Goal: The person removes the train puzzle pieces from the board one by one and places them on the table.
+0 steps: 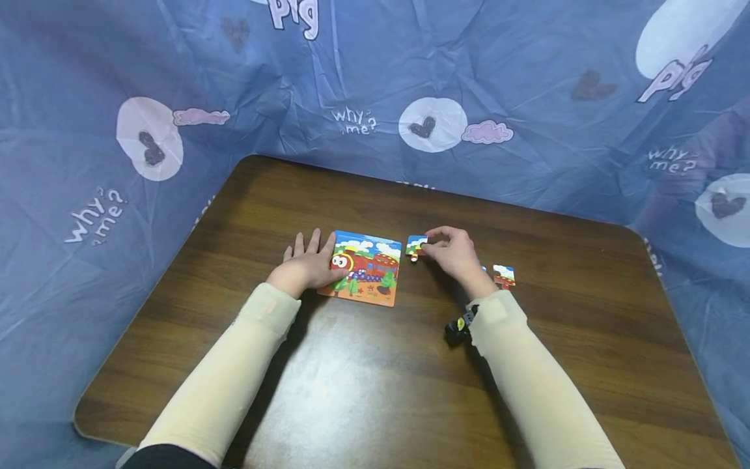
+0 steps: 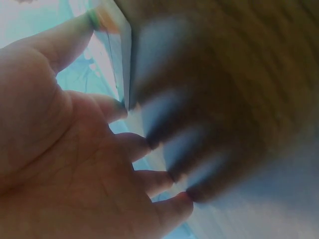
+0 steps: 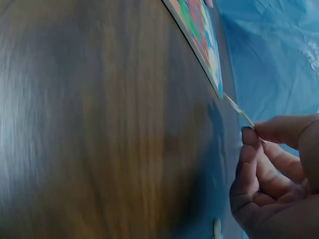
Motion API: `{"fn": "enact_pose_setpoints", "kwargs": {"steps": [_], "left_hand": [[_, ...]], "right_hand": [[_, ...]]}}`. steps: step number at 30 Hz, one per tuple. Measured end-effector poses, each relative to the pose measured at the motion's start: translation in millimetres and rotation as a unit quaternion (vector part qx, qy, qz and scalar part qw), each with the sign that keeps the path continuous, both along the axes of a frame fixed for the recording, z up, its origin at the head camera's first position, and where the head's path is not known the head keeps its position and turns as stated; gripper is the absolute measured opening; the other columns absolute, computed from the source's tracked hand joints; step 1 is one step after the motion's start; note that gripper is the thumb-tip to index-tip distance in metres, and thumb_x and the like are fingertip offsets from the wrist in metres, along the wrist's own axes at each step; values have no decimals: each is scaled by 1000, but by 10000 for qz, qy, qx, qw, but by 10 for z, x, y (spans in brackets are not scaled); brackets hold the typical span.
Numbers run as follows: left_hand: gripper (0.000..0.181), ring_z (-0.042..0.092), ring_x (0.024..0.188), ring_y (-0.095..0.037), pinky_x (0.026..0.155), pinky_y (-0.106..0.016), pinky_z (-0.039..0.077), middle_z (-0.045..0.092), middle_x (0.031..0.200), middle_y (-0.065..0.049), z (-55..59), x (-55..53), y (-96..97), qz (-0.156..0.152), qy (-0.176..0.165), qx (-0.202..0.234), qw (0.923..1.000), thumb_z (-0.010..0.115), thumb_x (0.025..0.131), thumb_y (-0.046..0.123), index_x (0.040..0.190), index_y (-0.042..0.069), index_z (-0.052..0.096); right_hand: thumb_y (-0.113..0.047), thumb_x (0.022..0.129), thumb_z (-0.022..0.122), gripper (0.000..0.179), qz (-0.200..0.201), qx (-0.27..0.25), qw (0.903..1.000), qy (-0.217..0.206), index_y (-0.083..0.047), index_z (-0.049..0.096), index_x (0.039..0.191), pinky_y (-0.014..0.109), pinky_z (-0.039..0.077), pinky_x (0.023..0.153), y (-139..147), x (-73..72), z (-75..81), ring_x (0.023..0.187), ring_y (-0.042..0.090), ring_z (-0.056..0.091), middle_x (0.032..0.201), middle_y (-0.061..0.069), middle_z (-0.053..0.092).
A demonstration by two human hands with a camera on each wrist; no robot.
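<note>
A square jigsaw puzzle point(image 1: 375, 270) with a red cartoon train lies on the brown table. My left hand point(image 1: 305, 269) rests at its left side with fingers spread, the thumb lying over the picture. In the left wrist view, the thumb touches the puzzle board's edge point(image 2: 125, 64) and the other fingertips reach the tabletop. Just right of the puzzle, my right hand point(image 1: 458, 256) pinches a small puzzle piece point(image 1: 416, 245) between thumb and fingers. That piece shows edge-on in the right wrist view, close to the puzzle's corner point(image 3: 219, 89).
Another loose puzzle piece point(image 1: 504, 275) lies right of my right wrist, and a further one is partly hidden behind that wrist. A black wrist device point(image 1: 458, 327) hangs at the right cuff. Blue printed cloth point(image 1: 363, 85) surrounds the table point(image 1: 351, 391).
</note>
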State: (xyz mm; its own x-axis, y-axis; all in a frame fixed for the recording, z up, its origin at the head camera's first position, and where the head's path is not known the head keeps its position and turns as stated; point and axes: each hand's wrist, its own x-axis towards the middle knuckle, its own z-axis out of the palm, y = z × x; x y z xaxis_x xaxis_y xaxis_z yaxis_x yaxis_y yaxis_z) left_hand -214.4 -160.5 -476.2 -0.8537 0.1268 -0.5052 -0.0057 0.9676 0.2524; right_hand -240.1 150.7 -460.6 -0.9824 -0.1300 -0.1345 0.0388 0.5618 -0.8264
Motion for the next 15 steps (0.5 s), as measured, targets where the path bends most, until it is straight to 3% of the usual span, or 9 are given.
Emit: {"fn": "enact_pose_setpoints", "kwargs": {"steps": [7, 15], "left_hand": [[97, -20, 147, -47, 115, -64, -3, -17, 167, -16, 13, 7, 14, 42, -22, 21, 10000, 46, 98, 68, 164, 22, -9], [97, -21, 147, -46, 115, -64, -2, -20, 166, -16, -8, -13, 12, 24, -69, 13, 10000, 46, 98, 67, 163, 22, -11]], "right_hand": [[-13, 95, 71, 37, 205, 397, 9989, -120, -2, 66, 131, 34, 49, 72, 218, -1, -39, 83, 23, 68, 91, 11, 74], [-13, 88, 74, 31, 48, 1068, 9938, 318, -3, 73, 117, 40, 50, 78, 189, 23, -23, 81, 23, 68, 89, 11, 73]]}}
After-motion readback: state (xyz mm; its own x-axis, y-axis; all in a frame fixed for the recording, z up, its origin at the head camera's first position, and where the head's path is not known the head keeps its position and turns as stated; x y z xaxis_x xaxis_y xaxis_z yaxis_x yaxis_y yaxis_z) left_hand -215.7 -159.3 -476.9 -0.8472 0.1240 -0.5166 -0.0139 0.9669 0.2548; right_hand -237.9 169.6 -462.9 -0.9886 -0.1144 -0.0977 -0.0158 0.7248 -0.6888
